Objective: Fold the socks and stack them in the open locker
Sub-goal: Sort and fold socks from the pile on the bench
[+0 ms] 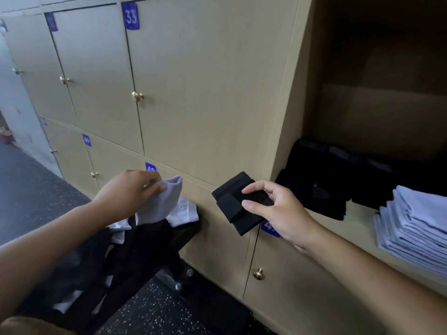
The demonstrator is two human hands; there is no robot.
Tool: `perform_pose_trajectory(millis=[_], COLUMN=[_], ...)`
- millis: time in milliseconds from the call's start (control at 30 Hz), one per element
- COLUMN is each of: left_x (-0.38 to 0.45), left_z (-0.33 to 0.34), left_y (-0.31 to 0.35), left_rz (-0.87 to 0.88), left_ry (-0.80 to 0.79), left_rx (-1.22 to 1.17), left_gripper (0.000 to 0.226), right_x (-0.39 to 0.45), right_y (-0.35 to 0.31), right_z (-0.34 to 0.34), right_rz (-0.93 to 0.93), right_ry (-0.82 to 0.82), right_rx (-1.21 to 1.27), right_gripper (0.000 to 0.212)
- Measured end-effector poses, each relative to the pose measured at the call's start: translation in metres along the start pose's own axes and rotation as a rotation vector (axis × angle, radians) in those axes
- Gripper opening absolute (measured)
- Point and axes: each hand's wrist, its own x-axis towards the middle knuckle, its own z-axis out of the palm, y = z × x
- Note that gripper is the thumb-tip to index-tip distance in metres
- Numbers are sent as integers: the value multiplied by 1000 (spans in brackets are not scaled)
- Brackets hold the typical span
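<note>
While the loose laundry pile (116, 243) lies heaped low on the left, a tangle of black and white soft cloth on what seems a dark bench, the left hand (130, 192) reaches into it and pinches the cuff end of a pale grey sock (164, 201) between thumb and curled fingers. That sock hangs limp and unfolded below the grip, which suggests it is being drawn out as the next piece to fold. Behind it stand closed locker doors (193, 93) of matt beige board with small brass knobs and blue number plates.

Right of the middle, the right hand (278, 209) holds a folded black sock (239, 204), thumb on top and fingers beneath, pressed flat onto the cloth so the fold cannot spring apart. It is a neat squarish packet of knit fabric, held in the air just left of the open locker (362, 238) and apparently bound for it.

Inside that locker, on its pale shelf, a dark stack of black folded socks (321, 182) sits near the left wall, so the packet probably belongs there. Farther right, at the near edge of the shelf, a tidy stack of light blue folded socks (416, 228) shows crisp layered edges, colours kept apart.
</note>
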Motion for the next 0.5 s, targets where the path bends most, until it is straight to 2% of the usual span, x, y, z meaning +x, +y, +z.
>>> perform_pose_trajectory(millis=[167,333,467,500], left_x=[-4,-2,-1,0], left_z=[-3,0,9,11], left_y=[24,51,70,73], left_rz=[48,40,7,15], left_ry=[85,110,24,-9], left_rx=[-171,-341,-498,-501], left_gripper=[26,25,8,9], right_x=[-7,-12,-12,-12], right_y=[-1,-3,-3,-2], right_z=[-10,-22,-27,-28], right_rz=[-24,11,17,16], right_ry=[48,73,108,120], right_rx=[10,50,70,56], right_gripper=[29,25,43,46])
